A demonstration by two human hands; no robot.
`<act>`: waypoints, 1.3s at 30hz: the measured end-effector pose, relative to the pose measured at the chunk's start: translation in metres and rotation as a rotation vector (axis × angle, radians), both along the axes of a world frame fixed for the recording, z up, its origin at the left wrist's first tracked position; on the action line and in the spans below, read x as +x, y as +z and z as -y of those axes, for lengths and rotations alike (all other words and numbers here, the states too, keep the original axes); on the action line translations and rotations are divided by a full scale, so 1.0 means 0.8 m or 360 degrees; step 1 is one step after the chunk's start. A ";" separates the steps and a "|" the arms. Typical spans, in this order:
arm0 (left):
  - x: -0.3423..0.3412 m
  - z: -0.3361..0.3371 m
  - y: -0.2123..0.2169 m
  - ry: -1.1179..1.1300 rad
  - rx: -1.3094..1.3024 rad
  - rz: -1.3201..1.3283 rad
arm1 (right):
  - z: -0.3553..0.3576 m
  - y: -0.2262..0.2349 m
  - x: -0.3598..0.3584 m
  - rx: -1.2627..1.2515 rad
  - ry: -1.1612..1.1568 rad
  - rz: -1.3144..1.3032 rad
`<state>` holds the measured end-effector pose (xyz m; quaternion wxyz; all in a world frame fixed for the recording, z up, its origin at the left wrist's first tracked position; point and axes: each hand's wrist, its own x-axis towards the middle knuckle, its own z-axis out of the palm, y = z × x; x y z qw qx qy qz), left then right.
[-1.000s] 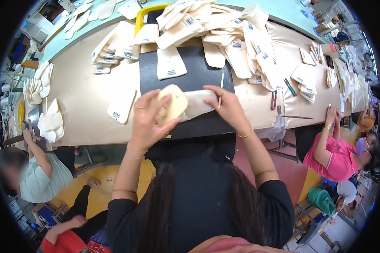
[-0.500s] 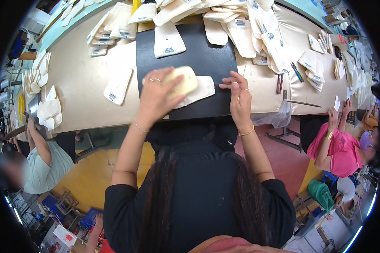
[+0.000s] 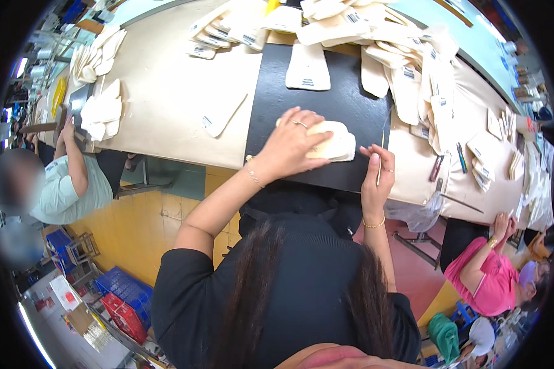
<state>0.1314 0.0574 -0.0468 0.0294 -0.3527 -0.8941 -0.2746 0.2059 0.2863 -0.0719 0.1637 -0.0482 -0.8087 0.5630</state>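
On the black mat (image 3: pixel 351 64), my left hand (image 3: pixel 298 144) presses a pale yellow rounded plate (image 3: pixel 327 130), fingers spread over it and partly hiding it. Under the plate lies a cream cloth piece (image 3: pixel 349 152), its edge showing at the right. Just right of that piece, my right hand (image 3: pixel 378 175) pinches a thin, upright pen-like stick (image 3: pixel 383 142); its exact kind is too small to tell. Farther up the mat rests another cream piece (image 3: pixel 308 67) with a printed mark.
Heaps of cream pieces (image 3: pixel 406 80) lie at the back right, with a fanned stack (image 3: pixel 228 27) at the back left. One loose piece (image 3: pixel 224 115) is left of the mat. A red-handled tool (image 3: pixel 436 168) and a pen (image 3: pixel 461 158) lie rightward. Co-workers sit on both sides.
My left hand has lowered the yellow plate onto the cream piece, where it was tilted up before. The stick now shows plainly in my right hand. The whole view has shifted.
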 end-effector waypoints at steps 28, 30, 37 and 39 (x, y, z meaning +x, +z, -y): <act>0.010 -0.010 -0.003 -0.0112 -0.0073 0.0087 | 0.004 -0.005 0.004 0.0011 -0.0013 -0.0007; 0.009 -0.014 -0.006 -0.0115 -0.0048 0.0110 | 0.003 -0.007 0.004 -0.0059 -0.0008 0.0015; 0.013 -0.019 -0.008 -0.0055 -0.0101 0.0023 | 0.004 -0.008 0.005 -0.0050 0.0005 0.0055; 0.014 -0.021 -0.009 -0.0045 -0.0112 -0.0009 | 0.004 -0.006 0.003 0.0035 0.0007 0.0036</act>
